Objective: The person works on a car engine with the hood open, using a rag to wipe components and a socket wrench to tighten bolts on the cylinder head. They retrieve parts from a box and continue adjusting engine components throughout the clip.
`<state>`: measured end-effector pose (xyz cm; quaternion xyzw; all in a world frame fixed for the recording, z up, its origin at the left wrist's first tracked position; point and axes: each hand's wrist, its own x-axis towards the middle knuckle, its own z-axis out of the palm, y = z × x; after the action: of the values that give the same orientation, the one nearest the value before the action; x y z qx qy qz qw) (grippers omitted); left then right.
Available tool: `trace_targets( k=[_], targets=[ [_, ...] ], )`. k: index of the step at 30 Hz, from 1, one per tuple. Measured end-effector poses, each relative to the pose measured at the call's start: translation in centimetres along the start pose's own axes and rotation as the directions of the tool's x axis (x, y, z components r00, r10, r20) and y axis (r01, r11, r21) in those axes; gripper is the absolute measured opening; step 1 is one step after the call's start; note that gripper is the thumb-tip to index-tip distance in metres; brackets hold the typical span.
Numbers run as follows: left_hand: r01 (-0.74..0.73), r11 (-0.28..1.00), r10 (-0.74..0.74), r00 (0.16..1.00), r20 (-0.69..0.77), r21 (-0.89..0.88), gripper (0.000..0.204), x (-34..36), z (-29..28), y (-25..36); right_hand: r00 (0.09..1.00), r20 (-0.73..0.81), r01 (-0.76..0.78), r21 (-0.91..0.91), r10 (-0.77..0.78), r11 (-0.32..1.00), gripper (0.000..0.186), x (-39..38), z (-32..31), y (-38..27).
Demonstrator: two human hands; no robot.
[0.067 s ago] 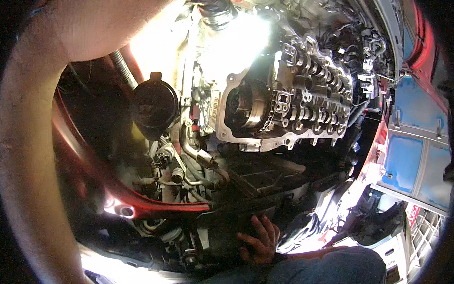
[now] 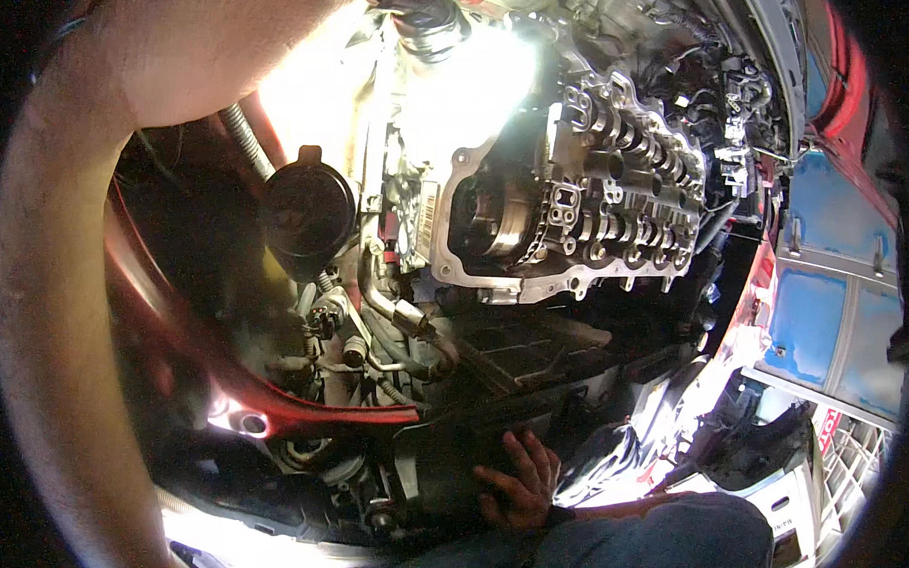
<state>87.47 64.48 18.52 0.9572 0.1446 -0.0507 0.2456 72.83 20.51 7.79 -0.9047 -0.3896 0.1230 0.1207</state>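
Two arms (image 2: 50, 298) show, but only one hand. The right hand (image 2: 521, 477), fingers spread and pinching nothing, lies at the near dark panel (image 2: 446, 470); contact is unclear. I cannot tell the left hand's grip, out of sight. Beyond, far centre, sits one opened engine (image 2: 597, 194), its left cavity holding one chain (image 2: 541, 243). One black lidded container (image 2: 310, 209) stands left, contents hidden. Red bodywork (image 2: 314, 413) curves near left; blue cabinet doors (image 2: 811, 312) stand right.
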Motion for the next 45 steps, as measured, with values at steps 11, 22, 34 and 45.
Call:
trace_targets(
  k=[11, 22, 34, 45],
  targets=[
    [-0.114, 0.993, 0.104, 0.969, 0.223, 0.029, 0.037, -0.5, -0.3, 0.5, 0.998, -0.045, -0.049, 0.066, 0.052, 0.997, 0.030, 0.9, 0.1, -0.5],
    [-0.002, 0.981, 0.096, 0.875, 0.474, -0.195, 0.037, 0.8, -2.2, -0.3, 0.998, -0.055, -0.022, 0.040, 0.024, 0.999, 0.039, 0.3, 0.4, 0.0],
    [-0.047, 0.981, 0.035, 0.997, -0.065, -0.186, 0.039, -1.2, -1.6, -0.1, 1.000, -0.004, -0.028, 0.065, 0.028, 0.997, 0.035, 0.2, 0.1, 0.3],
    [0.099, 0.993, -0.088, 0.985, 0.148, -0.068, 0.040, -1.0, -2.3, 0.9, 0.999, -0.036, -0.002, -0.007, 0.002, 1.000, 0.034, -0.2, 0.6, 0.5]
  ],
)
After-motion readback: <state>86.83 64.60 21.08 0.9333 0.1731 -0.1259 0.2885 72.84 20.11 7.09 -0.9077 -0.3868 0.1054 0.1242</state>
